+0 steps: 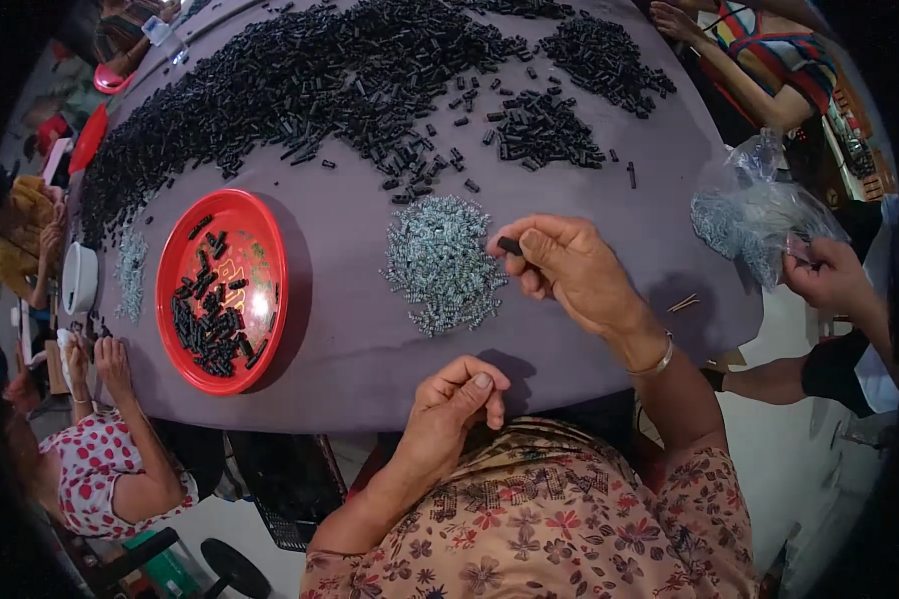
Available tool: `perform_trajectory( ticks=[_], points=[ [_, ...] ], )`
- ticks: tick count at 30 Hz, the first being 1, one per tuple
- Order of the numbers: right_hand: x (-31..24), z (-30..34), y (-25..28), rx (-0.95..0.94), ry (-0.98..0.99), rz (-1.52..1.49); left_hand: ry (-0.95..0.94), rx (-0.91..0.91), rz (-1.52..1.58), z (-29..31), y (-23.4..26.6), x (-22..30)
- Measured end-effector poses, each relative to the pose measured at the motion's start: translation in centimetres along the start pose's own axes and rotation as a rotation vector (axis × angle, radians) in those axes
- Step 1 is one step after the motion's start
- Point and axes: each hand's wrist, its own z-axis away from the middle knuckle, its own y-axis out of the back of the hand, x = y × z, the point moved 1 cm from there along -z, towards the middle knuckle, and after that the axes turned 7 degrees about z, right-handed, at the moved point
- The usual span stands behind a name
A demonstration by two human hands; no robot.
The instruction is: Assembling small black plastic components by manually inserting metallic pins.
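Note:
My right hand pinches a small black tube-shaped part between thumb and fingers, just above the table. Directly left of it lies a heap of small grey-blue coiled pieces that look like springs. My left hand is at the table's near edge, with fingers curled and the thumb pressed on them. Whatever those fingers hold, if anything, is hidden. To the left, a round red tray carries loose black parts like the one in my right hand.
A large mound of black parts spreads over the far side of the grey-covered table, with smaller heaps to its right. At right, a person's hand holds a clear plastic bag. Other people sit at left, near a white bowl.

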Motion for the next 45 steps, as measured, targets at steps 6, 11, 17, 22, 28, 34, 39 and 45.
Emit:
perform_trajectory(
  ticks=[6, 11, 17, 22, 28, 34, 39, 45],
  points=[
    [0.1, 3.1, -2.1, -0.082, 0.105, 0.028, -0.396, 0.138, -0.179, 1.0, -0.9, 0.8],
    [0.4, 4.8, -3.3, -0.134, 0.336, 0.109, -0.527, 0.111, -0.271, 1.6, -1.4, 0.9],
    [-0.6, 6.2, -3.8, -0.068, 0.628, 0.861, -0.389, 0.086, -0.108, 1.6, -1.6, 0.8],
    [-0.4, 7.0, -3.6, -0.097, 0.562, 0.874, -0.154, -0.011, -0.047, 0.9, -0.4, 0.1],
    [1.2, 1.2, 0.7, 0.349, 0.426, 1.016, -0.041, -0.044, -0.012, 0.4, -0.4, -0.4],
    [2.2, -3.1, 1.8, 0.248, 0.57, 1.359, -0.034, -0.047, -0.017, 0.1, -0.2, -0.3],
    [2.4, -2.5, 1.7, 0.256, 0.621, 1.415, -0.045, -0.054, -0.009, 0.1, -0.2, 0.0],
    [2.9, -2.6, 2.0, 0.254, 0.712, 1.379, -0.085, 0.061, -0.108, 0.5, -0.4, 0.0]
  ],
)
